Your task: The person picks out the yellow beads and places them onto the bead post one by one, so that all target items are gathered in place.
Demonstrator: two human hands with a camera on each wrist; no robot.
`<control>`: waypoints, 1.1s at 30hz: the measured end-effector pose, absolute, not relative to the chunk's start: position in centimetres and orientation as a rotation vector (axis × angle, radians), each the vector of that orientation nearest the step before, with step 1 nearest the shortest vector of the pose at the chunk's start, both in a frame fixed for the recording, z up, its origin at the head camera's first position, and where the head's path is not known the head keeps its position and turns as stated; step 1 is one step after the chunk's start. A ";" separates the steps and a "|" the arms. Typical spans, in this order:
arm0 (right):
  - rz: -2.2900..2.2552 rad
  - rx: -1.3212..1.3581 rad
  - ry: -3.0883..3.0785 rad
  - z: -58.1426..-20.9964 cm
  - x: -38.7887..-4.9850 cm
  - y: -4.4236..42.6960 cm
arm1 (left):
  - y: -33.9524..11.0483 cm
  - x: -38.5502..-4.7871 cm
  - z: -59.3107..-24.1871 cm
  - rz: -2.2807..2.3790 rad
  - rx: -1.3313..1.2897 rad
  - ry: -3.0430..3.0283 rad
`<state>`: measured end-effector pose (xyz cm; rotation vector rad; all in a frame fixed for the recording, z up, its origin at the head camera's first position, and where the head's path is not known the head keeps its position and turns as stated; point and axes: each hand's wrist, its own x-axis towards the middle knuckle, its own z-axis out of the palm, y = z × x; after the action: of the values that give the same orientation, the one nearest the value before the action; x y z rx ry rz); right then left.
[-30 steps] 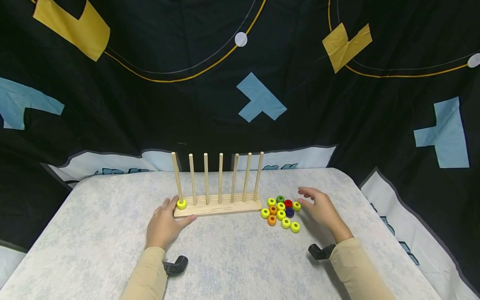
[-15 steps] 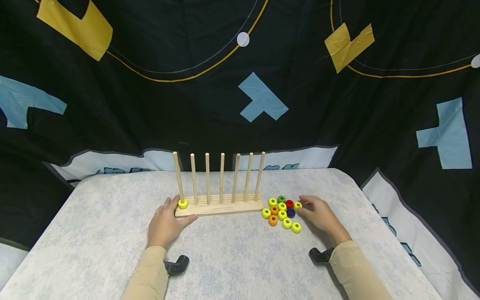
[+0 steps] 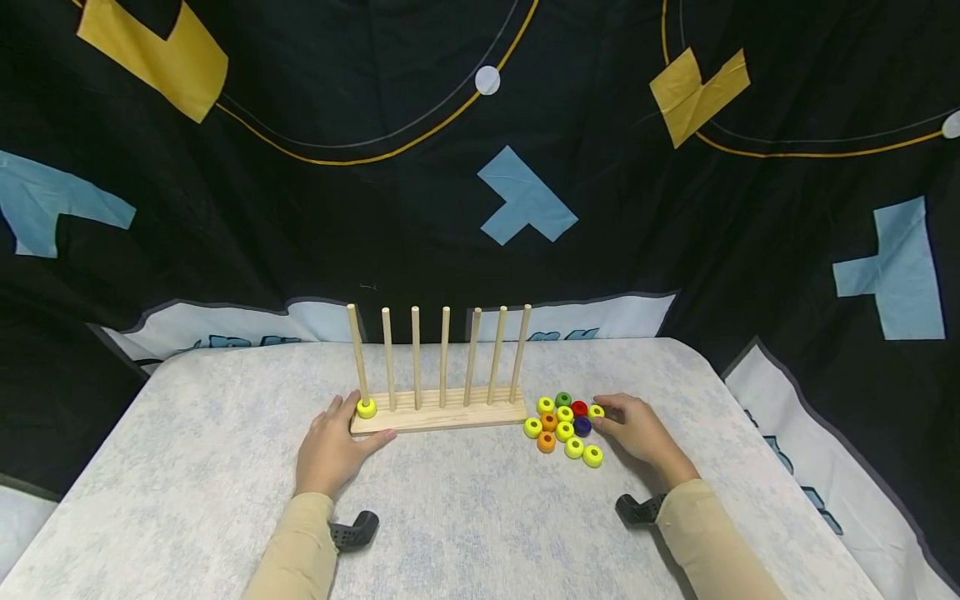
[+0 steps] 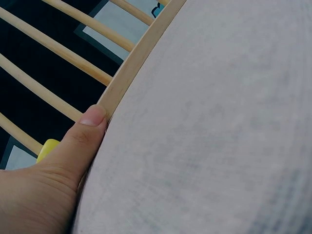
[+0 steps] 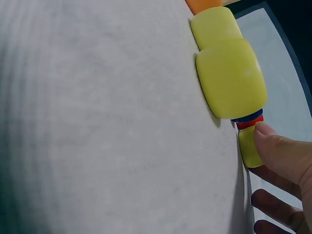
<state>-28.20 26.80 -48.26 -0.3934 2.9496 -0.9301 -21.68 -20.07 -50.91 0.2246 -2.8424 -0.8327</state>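
A wooden base [image 3: 442,416] with several upright pegs stands on the table, a yellow bead [image 3: 366,408] round the foot of its leftmost peg. My left hand [image 3: 330,450] grips the base's left end, thumb along the front edge, as the left wrist view also shows. Right of the base lies a group of yellow, orange, green, red and blue beads. At the group's right edge my right hand [image 3: 637,433] pinches a yellow bead [image 3: 596,412] between thumb and finger; in the right wrist view the thumb lies against that bead [image 5: 249,147], which rests on the table.
The table [image 3: 465,517] has a pale mottled cover. Behind it hangs a black cloth [image 3: 337,225] with yellow and blue shapes and a white lower border. A black device is strapped at each wrist.
My right hand has come down and closed its thumb and finger on the rightmost yellow bead. The left hand keeps its hold on the base.
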 end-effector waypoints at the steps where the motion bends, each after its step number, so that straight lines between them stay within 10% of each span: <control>1: -0.931 -0.403 2.949 -48.3 -28.2 26.8 | -20.1 -21.7 -50.9 -0.833 0.226 -2.841; 33: -0.997 -0.440 3.085 -43.8 -29.4 27.4 | -19.9 -21.6 -50.9 -0.839 0.225 -2.831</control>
<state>-29.43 27.43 -43.83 -0.4400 3.0850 -0.9973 -21.64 -19.91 -50.89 0.2248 -2.8315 -0.8390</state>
